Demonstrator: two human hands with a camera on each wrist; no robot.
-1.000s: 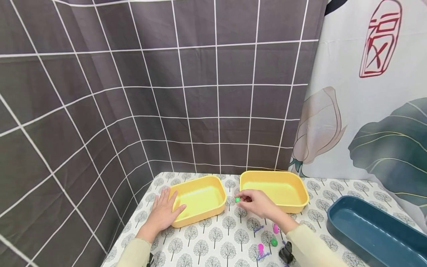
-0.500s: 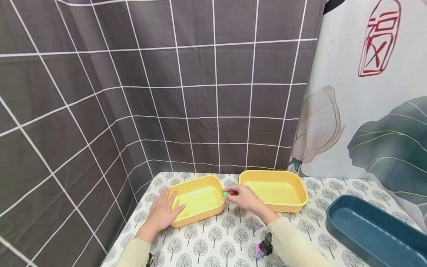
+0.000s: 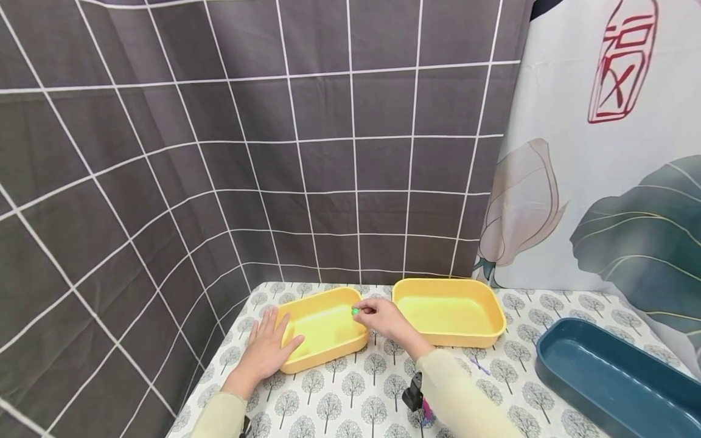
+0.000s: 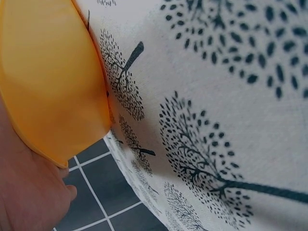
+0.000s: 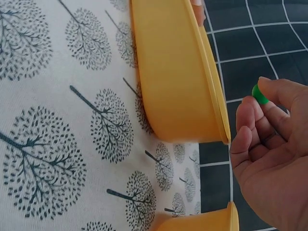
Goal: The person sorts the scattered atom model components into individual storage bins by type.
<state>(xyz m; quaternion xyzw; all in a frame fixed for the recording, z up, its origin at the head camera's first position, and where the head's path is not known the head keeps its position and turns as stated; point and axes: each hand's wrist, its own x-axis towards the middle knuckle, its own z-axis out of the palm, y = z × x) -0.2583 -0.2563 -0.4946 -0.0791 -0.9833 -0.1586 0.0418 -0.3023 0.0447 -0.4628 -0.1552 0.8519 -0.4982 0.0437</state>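
My right hand [image 3: 383,317] pinches a small green ball [image 5: 260,94] between thumb and fingertips. In the head view it overlaps the right end of the left yellow bin [image 3: 323,360], and the right wrist view has the ball higher than that bin's rim. At the bin's left end, my left hand [image 3: 269,345] rests on the rim with fingers straight and spread. The left wrist view shows part of this hand against the bin's orange-looking wall [image 4: 53,86].
A second yellow bin [image 3: 449,340] stands to the right, and a dark blue bin [image 3: 597,380] beyond it. Near my right sleeve lie a small purple piece [image 3: 479,365] and a pink piece [image 3: 426,409]. A dark gridded curtain [image 3: 323,164] hangs behind the tree-patterned tablecloth.
My right hand has moved left with the green ball, from between the two yellow bins to the left bin's right end. My left hand stays at the rim.
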